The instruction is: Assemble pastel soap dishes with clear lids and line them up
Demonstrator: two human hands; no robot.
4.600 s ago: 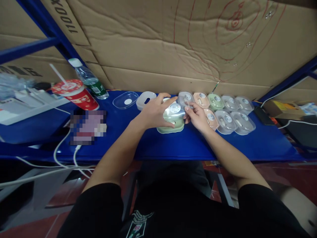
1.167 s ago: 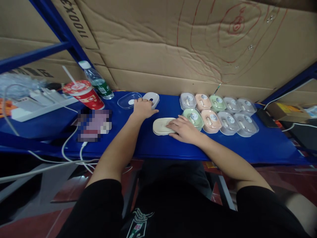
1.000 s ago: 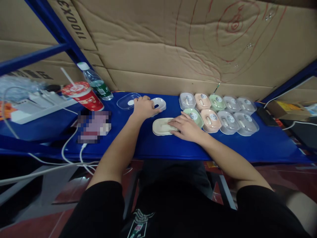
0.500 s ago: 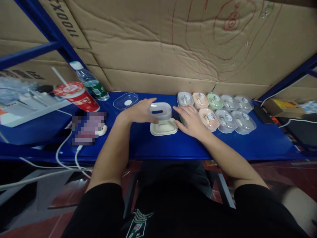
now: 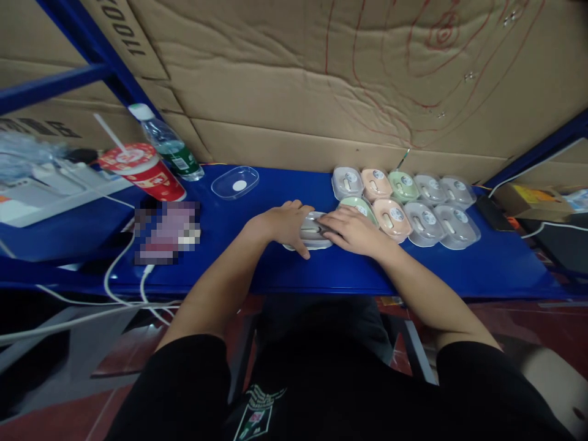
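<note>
A translucent greyish plastic cover [image 5: 314,228] with a slot in its top sits low on the blue table, over the spot of a cream base whose pale edge barely shows beneath it. My left hand [image 5: 290,226] is wrapped around the cover's left side, thumb at the front and fingers at the back. From the right, my right hand [image 5: 351,229] grips the cover's other end, fingers bent over its top. Just behind that hand stands a green-lidded box [image 5: 361,208], partly hidden by it.
Two rows of lidded plastic boxes, including a peach one [image 5: 392,219], stand at the right. A clear oval lid [image 5: 235,182] lies behind my left hand. Further left are a red paper cup [image 5: 151,177], a water bottle [image 5: 172,150], a blurred-out object [image 5: 168,233] and white cables [image 5: 113,275].
My left hand has moved right and down, lowering the cover onto the cream base. My right hand has come in from beside the boxes onto the cover.
</note>
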